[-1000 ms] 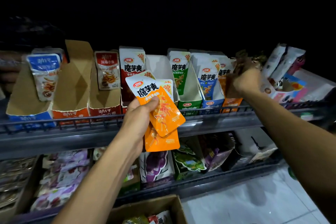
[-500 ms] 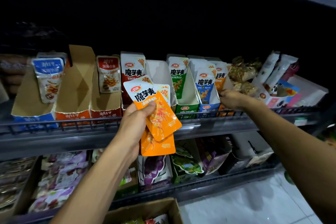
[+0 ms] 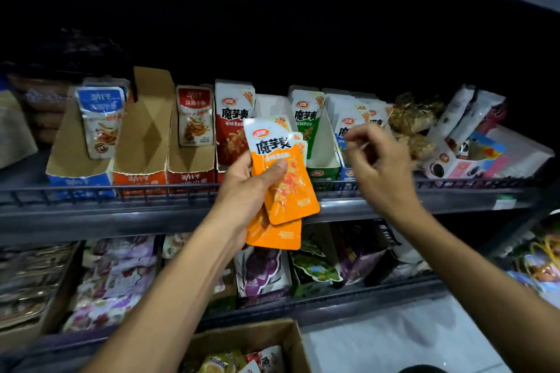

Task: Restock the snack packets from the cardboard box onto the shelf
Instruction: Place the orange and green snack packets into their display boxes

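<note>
My left hand (image 3: 245,191) grips a fanned bunch of orange snack packets (image 3: 288,188) in front of the upper shelf (image 3: 151,215), thumb pressed across the front one. My right hand (image 3: 378,166) hovers just right of the packets, fingers loosely curled and holding nothing. It partly covers the blue packets (image 3: 348,127) in their display carton. Behind the bunch stand a red packet (image 3: 233,124) and a green packet (image 3: 307,118) in shelf cartons. The cardboard box (image 3: 266,339) sits at the bottom edge with several packets inside.
Torn display cartons (image 3: 142,142) with fish-snack packets (image 3: 100,121) line the shelf's left part. Bagged nuts (image 3: 415,127) and a pink-white box (image 3: 472,160) fill its right end. A wire rail (image 3: 91,191) runs along the shelf front. The lower shelf (image 3: 303,306) holds purple and green packs.
My right hand has left the carton at the shelf's right part and drawn back left toward the orange bunch. The left hand has stayed almost still with the packets.
</note>
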`<state>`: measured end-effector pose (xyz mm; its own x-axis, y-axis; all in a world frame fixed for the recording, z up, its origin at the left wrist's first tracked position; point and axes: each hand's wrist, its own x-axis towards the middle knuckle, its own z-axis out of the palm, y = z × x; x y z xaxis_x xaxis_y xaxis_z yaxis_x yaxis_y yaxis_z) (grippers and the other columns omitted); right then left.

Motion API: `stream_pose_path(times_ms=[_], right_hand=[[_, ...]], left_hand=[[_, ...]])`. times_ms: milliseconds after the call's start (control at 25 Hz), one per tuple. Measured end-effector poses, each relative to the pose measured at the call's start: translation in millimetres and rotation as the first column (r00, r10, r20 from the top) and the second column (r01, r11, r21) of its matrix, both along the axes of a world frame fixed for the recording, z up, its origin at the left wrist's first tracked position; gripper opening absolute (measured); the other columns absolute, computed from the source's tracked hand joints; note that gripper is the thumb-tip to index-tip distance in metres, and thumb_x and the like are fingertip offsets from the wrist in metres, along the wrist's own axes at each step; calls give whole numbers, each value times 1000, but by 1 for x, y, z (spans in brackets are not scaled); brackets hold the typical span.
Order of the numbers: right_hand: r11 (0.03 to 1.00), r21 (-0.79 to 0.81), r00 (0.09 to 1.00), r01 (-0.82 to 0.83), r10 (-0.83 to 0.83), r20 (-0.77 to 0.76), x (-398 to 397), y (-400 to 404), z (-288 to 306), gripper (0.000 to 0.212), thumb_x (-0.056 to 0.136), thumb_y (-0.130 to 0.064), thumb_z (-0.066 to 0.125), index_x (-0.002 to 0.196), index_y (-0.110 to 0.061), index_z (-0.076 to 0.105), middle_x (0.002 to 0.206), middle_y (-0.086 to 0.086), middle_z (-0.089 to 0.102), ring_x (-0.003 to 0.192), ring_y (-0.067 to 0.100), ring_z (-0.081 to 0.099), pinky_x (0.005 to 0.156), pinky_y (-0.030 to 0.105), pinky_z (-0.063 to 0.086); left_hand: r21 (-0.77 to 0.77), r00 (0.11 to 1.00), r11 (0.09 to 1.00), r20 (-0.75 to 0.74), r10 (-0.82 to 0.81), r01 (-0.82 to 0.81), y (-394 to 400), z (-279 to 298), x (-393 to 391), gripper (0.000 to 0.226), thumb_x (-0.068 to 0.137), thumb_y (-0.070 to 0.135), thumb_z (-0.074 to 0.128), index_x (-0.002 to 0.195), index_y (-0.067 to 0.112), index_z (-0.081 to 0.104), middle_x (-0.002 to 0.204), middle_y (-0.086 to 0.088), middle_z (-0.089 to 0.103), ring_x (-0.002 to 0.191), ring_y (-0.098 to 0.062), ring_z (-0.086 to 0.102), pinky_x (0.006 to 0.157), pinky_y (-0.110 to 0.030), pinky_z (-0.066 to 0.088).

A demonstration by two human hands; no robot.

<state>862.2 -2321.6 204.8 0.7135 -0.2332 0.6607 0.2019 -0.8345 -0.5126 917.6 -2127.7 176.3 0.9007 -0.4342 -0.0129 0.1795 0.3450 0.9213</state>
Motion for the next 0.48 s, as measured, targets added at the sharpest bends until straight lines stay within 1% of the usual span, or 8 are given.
stream_pose_path(times_ms=[40,80,120,160,240,320,360,480], right_hand=[[975,188,982,-115,140,-124,-4,23,4,17,92,-24,61,108,-17,58,90,-2,65,74,18,63,58,27,48],[910,382,933,-159,265,-243,-6,41,6,31,90,-31,65,116,-21,54,95,-2,67,80,15,67,61,24,52],[831,536,884,-148,355,-306,-5,52,8,42,85,-32,70,121,-23,50,99,-2,70,84,14,70,64,24,54],[770,626,864,-120,392,-317,-2,56,6,49,82,-27,74,123,-22,48,102,0,72,85,15,72,65,26,56],[676,727,881,-117,409,-239,4,59,8,49,82,-14,74,124,-18,48,97,3,73,84,19,72,63,29,56],[667,734,911,-128,372,-180,7,56,8,45,85,-9,71,124,-17,51,87,5,71,80,22,71,62,31,56],[666,735,922,-125,352,-162,8,55,8,43,86,-7,68,124,-17,52,86,7,71,79,23,71,63,32,57],[596,801,950,-51,276,-144,9,53,2,36,91,-8,62,122,-23,52,97,8,72,86,23,72,69,36,59]], left_hand=[[-8,1000,1000,21,-8,8,-1,0,-1,22,90,16,68,110,21,63,101,-2,77,85,-16,75,65,-30,61],[-11,999,1000,48,-9,10,-1,1,-3,24,88,15,69,111,21,63,101,-2,77,88,-18,74,69,-32,62],[-7,997,1000,77,-5,6,-1,1,-4,25,88,15,70,111,21,63,101,-2,77,90,-19,74,71,-34,62],[0,995,1000,98,-2,2,0,1,-4,25,88,14,70,111,21,63,100,-1,77,89,-18,74,70,-34,61],[-8,994,1000,107,-20,21,4,1,-4,28,87,17,69,114,22,63,102,0,77,89,-18,74,71,-33,60],[-36,992,997,102,-69,73,7,1,-4,34,86,23,68,120,23,62,107,0,76,95,-18,73,77,-34,60],[-33,989,995,110,-95,99,8,1,-4,38,85,23,69,122,23,61,109,0,75,96,-18,73,79,-34,60],[26,978,988,144,-154,151,11,1,-3,51,80,8,75,125,25,58,107,0,75,97,-19,73,80,-37,60]])
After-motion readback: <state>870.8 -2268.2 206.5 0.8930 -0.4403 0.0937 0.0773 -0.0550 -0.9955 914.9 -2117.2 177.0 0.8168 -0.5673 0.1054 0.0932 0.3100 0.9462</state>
